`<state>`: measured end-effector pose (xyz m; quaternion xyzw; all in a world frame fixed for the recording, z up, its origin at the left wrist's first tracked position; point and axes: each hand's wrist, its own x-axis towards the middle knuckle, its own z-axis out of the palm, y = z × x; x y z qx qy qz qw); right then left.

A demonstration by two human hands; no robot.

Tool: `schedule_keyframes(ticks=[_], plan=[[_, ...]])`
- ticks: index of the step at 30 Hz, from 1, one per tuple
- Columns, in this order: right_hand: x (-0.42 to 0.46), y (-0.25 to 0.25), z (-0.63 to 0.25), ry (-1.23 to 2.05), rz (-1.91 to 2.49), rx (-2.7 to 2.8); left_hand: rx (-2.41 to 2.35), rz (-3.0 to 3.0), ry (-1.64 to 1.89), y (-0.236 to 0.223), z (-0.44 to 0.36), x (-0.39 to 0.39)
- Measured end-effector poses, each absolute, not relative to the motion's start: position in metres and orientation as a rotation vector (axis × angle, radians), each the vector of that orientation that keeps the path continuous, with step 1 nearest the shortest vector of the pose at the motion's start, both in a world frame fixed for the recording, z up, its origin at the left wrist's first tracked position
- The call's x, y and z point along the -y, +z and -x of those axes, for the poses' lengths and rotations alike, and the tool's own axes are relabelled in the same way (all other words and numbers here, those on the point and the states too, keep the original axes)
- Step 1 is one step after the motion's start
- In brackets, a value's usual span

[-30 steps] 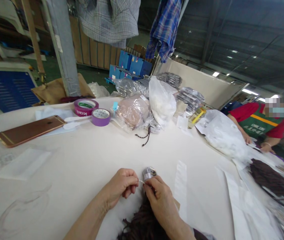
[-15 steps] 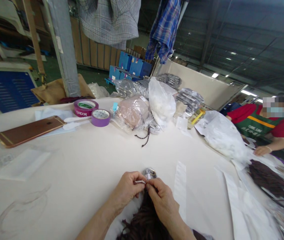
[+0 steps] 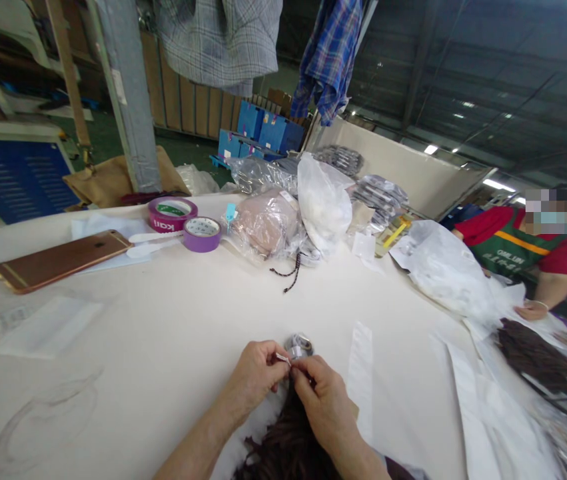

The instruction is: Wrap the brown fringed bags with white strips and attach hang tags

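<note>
My left hand (image 3: 256,373) and my right hand (image 3: 320,397) meet near the table's front edge, fingertips pinched together on a thin white strip (image 3: 283,359). A small roll of clear tape (image 3: 299,345) lies just beyond the fingertips. Under my right hand a bundle of dark brown cords (image 3: 288,443) runs toward me. What my right fingers press is partly hidden.
A rose-gold phone (image 3: 58,261) lies far left, with two purple tape rolls (image 3: 186,223) and plastic bags (image 3: 293,213) behind. A white paper strip (image 3: 360,367) sits right of my hands. A co-worker in red (image 3: 523,250) handles bags and dark cords (image 3: 538,360) at right.
My left hand has closed in on my right until the fingertips touch at the white strip. The co-worker's hand has shifted along the table's right side.
</note>
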<state>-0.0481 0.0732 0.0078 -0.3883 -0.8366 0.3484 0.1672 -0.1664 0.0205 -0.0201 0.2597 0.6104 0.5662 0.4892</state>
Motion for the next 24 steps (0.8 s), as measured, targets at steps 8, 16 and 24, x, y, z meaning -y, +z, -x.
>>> schedule_keyframes(ticks=[8, 16, 24], plan=[[-0.0722, 0.0066, 0.0474, 0.951, 1.099, 2.372, -1.480, -0.632, 1.379, -0.0170, 0.1665, -0.0184], [-0.0748, 0.0078, 0.0476, 0.948, 1.085, 2.385, -1.450, -0.618, 1.399, -0.0173, 0.1668, -0.0200], [-0.0816, 0.0096, 0.0428, 0.932, 1.055, 2.380, -1.280, -0.522, 1.414, -0.0146, 0.1667, -0.0171]])
